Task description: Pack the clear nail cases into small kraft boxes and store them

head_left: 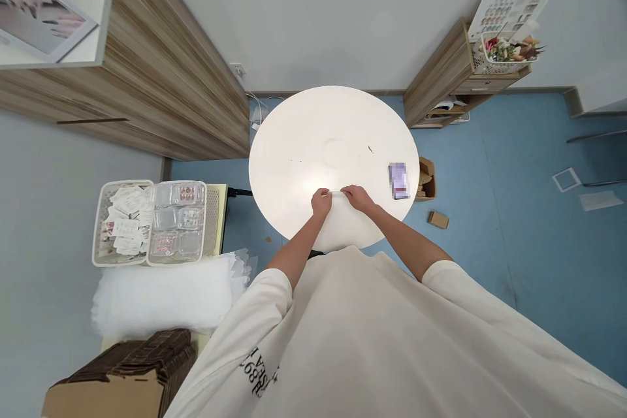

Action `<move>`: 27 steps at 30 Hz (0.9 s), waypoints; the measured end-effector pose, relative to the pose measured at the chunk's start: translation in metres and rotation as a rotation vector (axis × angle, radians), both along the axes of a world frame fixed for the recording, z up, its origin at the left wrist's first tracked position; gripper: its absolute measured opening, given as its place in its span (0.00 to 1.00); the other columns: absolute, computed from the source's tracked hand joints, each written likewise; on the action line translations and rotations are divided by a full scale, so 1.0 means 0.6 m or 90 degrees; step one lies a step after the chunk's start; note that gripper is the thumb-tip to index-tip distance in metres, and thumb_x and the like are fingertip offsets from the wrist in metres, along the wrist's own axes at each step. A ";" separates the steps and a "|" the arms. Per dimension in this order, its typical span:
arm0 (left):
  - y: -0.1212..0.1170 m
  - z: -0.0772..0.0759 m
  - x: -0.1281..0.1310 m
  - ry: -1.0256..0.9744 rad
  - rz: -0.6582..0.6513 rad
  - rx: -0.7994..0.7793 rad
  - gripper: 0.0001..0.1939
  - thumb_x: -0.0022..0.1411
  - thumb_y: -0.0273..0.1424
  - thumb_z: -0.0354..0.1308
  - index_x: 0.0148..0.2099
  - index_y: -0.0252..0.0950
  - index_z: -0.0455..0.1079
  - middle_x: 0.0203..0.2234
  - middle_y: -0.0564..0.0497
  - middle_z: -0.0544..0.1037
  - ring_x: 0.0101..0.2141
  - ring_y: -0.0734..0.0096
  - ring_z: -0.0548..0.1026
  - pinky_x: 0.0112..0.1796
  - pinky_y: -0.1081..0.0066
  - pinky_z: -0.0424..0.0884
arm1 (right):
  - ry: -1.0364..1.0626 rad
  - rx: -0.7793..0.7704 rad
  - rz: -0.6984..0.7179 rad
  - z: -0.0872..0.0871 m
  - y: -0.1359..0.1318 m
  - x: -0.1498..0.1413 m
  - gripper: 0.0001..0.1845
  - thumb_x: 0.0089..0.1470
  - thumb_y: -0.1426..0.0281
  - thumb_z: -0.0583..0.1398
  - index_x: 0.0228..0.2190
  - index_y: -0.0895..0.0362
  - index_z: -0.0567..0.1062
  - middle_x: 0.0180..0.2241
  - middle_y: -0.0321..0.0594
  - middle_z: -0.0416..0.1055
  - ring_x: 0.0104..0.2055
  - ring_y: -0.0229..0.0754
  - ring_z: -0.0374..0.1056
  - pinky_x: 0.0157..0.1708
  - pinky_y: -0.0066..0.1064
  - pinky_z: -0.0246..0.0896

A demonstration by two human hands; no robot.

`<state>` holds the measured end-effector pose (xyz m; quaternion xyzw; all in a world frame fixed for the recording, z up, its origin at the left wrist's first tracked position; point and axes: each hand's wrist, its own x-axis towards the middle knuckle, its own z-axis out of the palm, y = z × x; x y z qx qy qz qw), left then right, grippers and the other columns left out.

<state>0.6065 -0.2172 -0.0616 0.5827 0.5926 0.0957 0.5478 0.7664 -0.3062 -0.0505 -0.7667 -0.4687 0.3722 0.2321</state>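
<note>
thin white strip (336,194) runs side to side between left hand (321,202) and right hand (358,198), fingers clamped on either end, neither hand nearer tbh

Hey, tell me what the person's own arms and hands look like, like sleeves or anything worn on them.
The left hand and right hand are bare, no gloves. The forearms are uncovered, with no watch or bracelet visible; rings are too small to tell. Loose, off-white short sleeves cover the upper arms, part of a plain shirt with dark lettering on its left side.
</note>
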 end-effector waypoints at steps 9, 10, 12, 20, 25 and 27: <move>0.002 0.007 -0.005 -0.028 0.061 -0.075 0.09 0.58 0.29 0.63 0.43 0.39 0.77 0.44 0.48 0.81 0.44 0.66 0.78 0.48 0.65 0.74 | -0.046 -0.009 0.075 -0.002 -0.006 -0.002 0.18 0.64 0.73 0.52 0.47 0.49 0.79 0.43 0.41 0.76 0.44 0.46 0.71 0.46 0.36 0.63; 0.003 0.008 -0.005 -0.032 0.071 -0.093 0.09 0.58 0.28 0.63 0.43 0.39 0.77 0.44 0.47 0.81 0.43 0.66 0.78 0.47 0.65 0.74 | -0.053 -0.011 0.077 0.000 -0.008 -0.005 0.18 0.64 0.74 0.53 0.48 0.49 0.78 0.43 0.41 0.75 0.43 0.46 0.70 0.46 0.35 0.63; 0.004 0.006 -0.005 -0.039 0.090 -0.128 0.11 0.56 0.28 0.63 0.43 0.38 0.77 0.43 0.47 0.81 0.42 0.66 0.79 0.45 0.65 0.75 | -0.071 -0.019 0.090 0.005 -0.011 -0.009 0.18 0.64 0.74 0.53 0.49 0.50 0.77 0.44 0.42 0.74 0.43 0.45 0.70 0.43 0.33 0.62; -0.023 -0.029 -0.027 -0.054 0.089 -0.096 0.21 0.50 0.20 0.64 0.48 0.37 0.76 0.48 0.45 0.79 0.45 0.63 0.78 0.48 0.65 0.74 | -0.124 -0.051 0.073 -0.004 -0.007 -0.015 0.18 0.65 0.72 0.51 0.52 0.52 0.73 0.45 0.43 0.73 0.43 0.44 0.69 0.43 0.32 0.62; -0.041 -0.043 -0.043 -0.068 0.044 -0.094 0.26 0.51 0.18 0.62 0.53 0.36 0.71 0.50 0.43 0.78 0.46 0.66 0.78 0.49 0.65 0.73 | -0.066 -0.046 -0.053 -0.024 0.007 -0.018 0.23 0.65 0.75 0.48 0.57 0.55 0.69 0.50 0.47 0.72 0.49 0.46 0.68 0.50 0.36 0.62; -0.042 -0.043 -0.045 -0.067 0.045 -0.102 0.26 0.51 0.18 0.62 0.54 0.36 0.71 0.51 0.43 0.77 0.48 0.65 0.77 0.51 0.65 0.72 | -0.030 -0.063 -0.103 -0.030 0.001 -0.024 0.25 0.64 0.76 0.48 0.61 0.56 0.66 0.52 0.48 0.71 0.49 0.46 0.68 0.50 0.37 0.64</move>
